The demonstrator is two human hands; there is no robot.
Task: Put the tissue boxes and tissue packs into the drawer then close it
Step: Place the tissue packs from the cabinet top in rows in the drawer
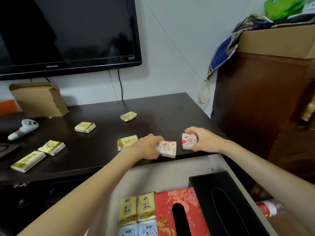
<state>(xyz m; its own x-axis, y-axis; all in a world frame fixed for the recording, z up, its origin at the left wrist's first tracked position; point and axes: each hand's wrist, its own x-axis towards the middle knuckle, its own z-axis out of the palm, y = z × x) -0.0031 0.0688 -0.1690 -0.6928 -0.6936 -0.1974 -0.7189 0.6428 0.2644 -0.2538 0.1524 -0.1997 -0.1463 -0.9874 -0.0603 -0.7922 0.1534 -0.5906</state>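
Observation:
On the dark table top, my left hand [148, 146] grips a white and red tissue pack [167, 148] near the front edge. Just to its right, my right hand [205, 140] holds a second white and red tissue pack [188, 141]. Several yellow tissue packs lie on the table: one [126, 142] behind my left hand, others [85, 127] [128, 116] [52, 147] [28, 160] farther left and back. Below, the open drawer [170, 174] holds a red floral tissue box [179, 212], a black tissue box [225, 201], two yellow packs [137, 207] and pale blue packs [141, 229].
A black television [68, 34] hangs above the table. A cardboard box [39, 99] and a white controller [23, 128] sit at the back left. A brown cabinet [264, 108] with a cardboard box on top stands to the right. A bottle [266, 207] lies beside the drawer.

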